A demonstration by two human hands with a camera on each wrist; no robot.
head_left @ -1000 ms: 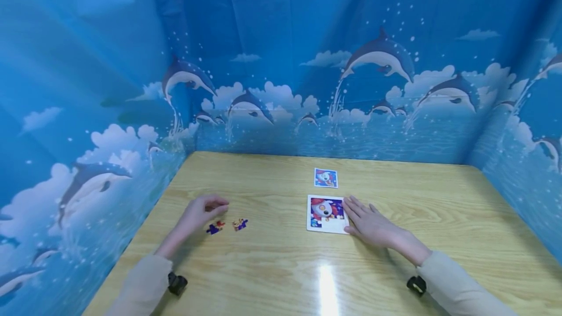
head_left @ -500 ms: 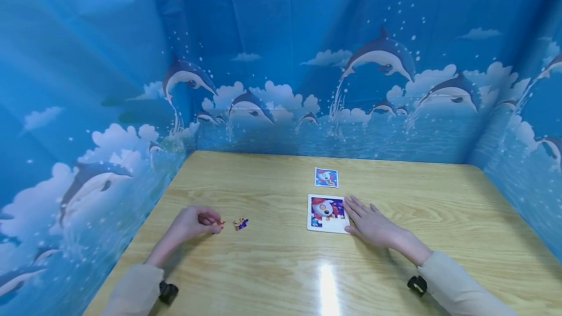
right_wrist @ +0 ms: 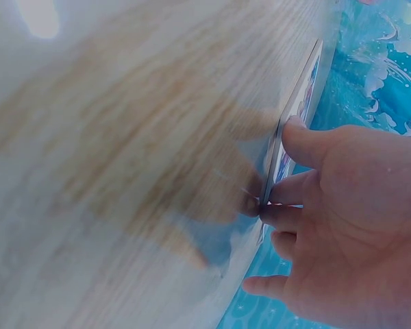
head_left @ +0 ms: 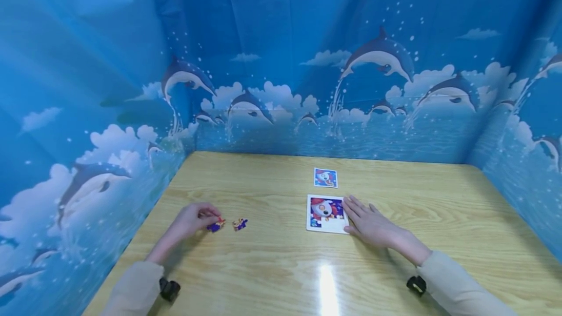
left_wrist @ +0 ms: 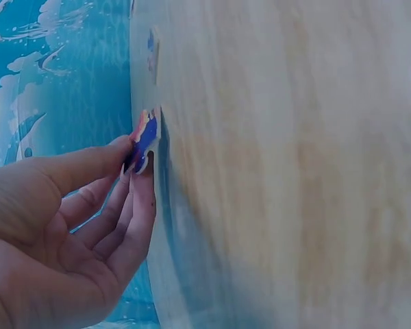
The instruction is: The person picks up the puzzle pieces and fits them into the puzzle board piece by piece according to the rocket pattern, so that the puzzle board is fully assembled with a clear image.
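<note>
On the table's left side, my left hand (head_left: 193,220) pinches a purple, red and yellow jigsaw piece (head_left: 215,227) between thumb and fingertips. The left wrist view has this piece (left_wrist: 145,140) tilted up on edge close to the tabletop. Just right of it lies a second jigsaw piece (head_left: 239,224). My right hand (head_left: 372,224) rests with straight fingers along the right edge of a white-framed puzzle board (head_left: 334,227). The board's upper part bears a picture of a white character with red; its lower right area is bare white. In the right wrist view, thumb and fingertips touch the board's edge (right_wrist: 283,130).
A small picture card (head_left: 326,178) with a similar image lies behind the board. The light wooden table (head_left: 272,267) is bordered at the back and sides by a blue dolphin-print curtain (head_left: 272,52). Each wrist carries a dark strapped device (head_left: 169,289).
My left hand has come down and toward me onto the left jigsaw piece and now pinches it; the piece has turned slightly. The right hand and board have stayed put.
</note>
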